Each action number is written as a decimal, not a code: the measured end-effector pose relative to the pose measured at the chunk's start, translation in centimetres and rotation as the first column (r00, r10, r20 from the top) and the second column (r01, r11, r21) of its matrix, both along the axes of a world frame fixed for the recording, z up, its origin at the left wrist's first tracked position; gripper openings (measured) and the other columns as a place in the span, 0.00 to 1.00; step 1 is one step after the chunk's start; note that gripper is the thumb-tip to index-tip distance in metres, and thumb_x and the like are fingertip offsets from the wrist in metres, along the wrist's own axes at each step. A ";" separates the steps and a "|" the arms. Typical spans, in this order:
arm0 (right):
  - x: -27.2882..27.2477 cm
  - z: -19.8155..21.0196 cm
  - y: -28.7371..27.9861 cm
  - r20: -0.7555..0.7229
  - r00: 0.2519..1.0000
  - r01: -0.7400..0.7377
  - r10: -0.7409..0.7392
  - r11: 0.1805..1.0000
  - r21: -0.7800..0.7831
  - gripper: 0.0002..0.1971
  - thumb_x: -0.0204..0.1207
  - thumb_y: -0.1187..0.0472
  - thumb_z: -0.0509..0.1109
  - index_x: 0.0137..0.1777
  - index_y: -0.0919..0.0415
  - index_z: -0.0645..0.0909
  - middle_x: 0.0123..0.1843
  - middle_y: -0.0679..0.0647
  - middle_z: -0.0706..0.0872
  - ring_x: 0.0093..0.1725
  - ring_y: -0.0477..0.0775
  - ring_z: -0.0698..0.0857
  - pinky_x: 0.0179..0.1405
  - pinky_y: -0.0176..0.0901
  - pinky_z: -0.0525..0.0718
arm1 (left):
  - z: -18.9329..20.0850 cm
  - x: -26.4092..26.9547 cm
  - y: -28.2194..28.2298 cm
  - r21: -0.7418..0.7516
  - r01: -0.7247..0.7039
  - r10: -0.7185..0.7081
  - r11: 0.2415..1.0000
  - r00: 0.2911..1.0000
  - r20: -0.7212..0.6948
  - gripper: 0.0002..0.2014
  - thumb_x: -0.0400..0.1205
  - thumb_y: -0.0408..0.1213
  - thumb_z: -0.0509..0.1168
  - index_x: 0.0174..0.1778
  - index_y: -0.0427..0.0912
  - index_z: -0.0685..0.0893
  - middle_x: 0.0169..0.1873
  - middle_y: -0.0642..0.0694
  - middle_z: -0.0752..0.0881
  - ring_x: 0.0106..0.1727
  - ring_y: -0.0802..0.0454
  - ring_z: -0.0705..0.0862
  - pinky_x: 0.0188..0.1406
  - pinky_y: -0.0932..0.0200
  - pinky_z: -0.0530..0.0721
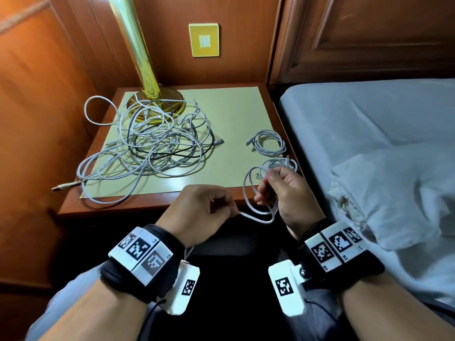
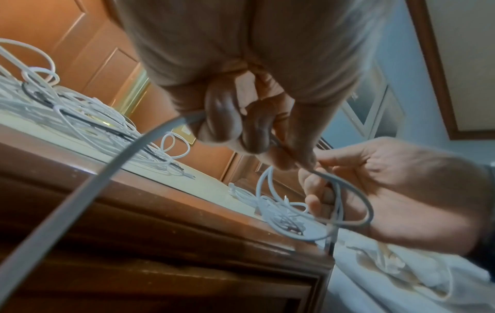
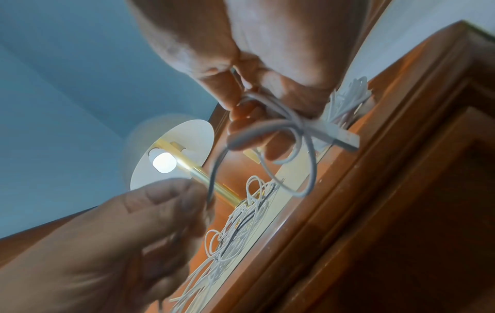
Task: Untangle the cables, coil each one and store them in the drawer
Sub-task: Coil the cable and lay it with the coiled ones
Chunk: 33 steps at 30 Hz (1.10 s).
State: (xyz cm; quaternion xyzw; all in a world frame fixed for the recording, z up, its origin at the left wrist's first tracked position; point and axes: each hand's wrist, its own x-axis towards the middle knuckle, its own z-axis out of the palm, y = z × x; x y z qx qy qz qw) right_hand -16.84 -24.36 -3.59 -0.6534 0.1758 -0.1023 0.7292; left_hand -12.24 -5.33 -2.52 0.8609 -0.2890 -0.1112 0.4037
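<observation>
Both hands hold one white cable (image 1: 256, 212) in front of the nightstand's front edge. My right hand (image 1: 278, 190) grips a few loops of it (image 3: 297, 152), with its USB plug (image 3: 345, 137) sticking out past the fingers. My left hand (image 1: 216, 205) pinches the loose strand (image 2: 150, 139) running out of that coil. A big tangle of white cables and one black cable (image 1: 152, 141) lies on the nightstand (image 1: 152, 200) by the lamp base. Two coiled white cables (image 1: 268, 142) (image 1: 283, 163) lie at the right edge. No drawer front shows clearly.
A brass lamp (image 1: 145, 77) stands at the back left of the nightstand, its bulb (image 3: 163, 163) lit. A yellow wall switch (image 1: 204, 40) is behind. A bed (image 1: 369, 124) with a pale sheet and a white pillow (image 1: 398, 193) lies to the right.
</observation>
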 end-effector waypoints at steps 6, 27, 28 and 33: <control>-0.1 0.5 -1.1 0.067 0.998 0.027 -0.016 0.984 -0.174 0.11 0.88 0.62 0.62 0.43 0.62 0.78 0.33 0.54 0.85 0.30 0.53 0.84 0.28 0.41 0.79 | 0.1 0.0 0.8 0.024 0.031 -0.032 0.999 0.999 0.032 0.08 0.75 0.36 0.75 0.31 0.46 0.85 0.25 0.51 0.83 0.27 0.56 0.79 0.34 0.63 0.80; -1.1 1.6 1.2 -0.146 0.933 -0.300 0.328 0.936 0.187 0.14 0.87 0.51 0.61 0.41 0.57 0.72 0.23 0.47 0.67 0.19 0.47 0.61 0.17 0.33 0.60 | 0.5 0.6 0.3 -0.339 -0.070 0.070 0.938 0.997 -0.012 0.07 0.78 0.35 0.77 0.42 0.45 0.84 0.34 0.53 0.86 0.31 0.41 0.82 0.33 0.51 0.79; -1.2 1.8 1.2 -0.131 0.926 -0.320 0.354 0.920 0.225 0.14 0.84 0.49 0.64 0.42 0.57 0.72 0.23 0.48 0.67 0.19 0.46 0.60 0.16 0.32 0.59 | 0.5 0.6 0.2 -0.336 -0.080 0.087 0.938 0.996 0.004 0.07 0.78 0.36 0.77 0.42 0.45 0.84 0.35 0.52 0.86 0.31 0.42 0.82 0.32 0.53 0.79; -1.5 2.0 0.9 -0.047 0.904 -0.403 0.426 0.881 0.247 0.12 0.76 0.53 0.69 0.44 0.62 0.72 0.23 0.52 0.64 0.16 0.46 0.60 0.13 0.32 0.60 | 0.1 0.2 -0.4 -0.301 -0.140 0.149 0.943 0.989 0.008 0.06 0.80 0.43 0.74 0.47 0.50 0.84 0.40 0.57 0.86 0.31 0.46 0.80 0.34 0.58 0.78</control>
